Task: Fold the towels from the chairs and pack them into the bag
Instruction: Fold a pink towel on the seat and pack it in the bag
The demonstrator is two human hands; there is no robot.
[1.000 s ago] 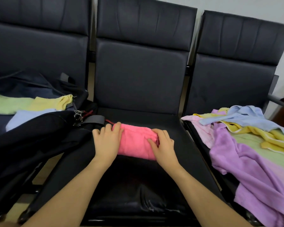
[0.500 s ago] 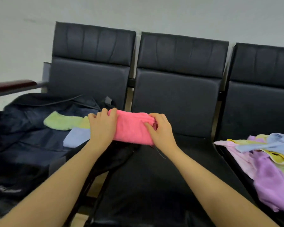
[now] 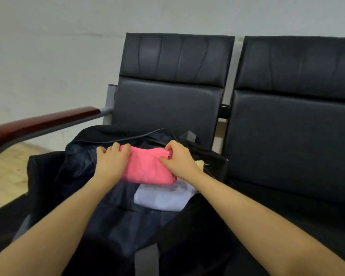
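Now that the folded pink terry towel has come off the middle seat, where it sat a second ago, and travelled over to the open dark navy fabric bag, the packing step looks nearly done to me. Going left to right: the wood-topped armrest runs along the left edge of the seat the bag sits on, and the bag's mouth gapes toward the person. The left hand is wrapped round the towel's left end, fingers curled over the top edge. The towel is inside the bag's mouth, toward its back edge, lying partly on a folded pale blue towel already packed there. The right hand pinches the towel's right end, thumb under, fingers bunched on top. A sliver of yellow cloth peeks out just past that hand at the bag's right edge. Further right is the black padded chair it came from. Both hands are gripping, so I'd guess letting go is all that's left.
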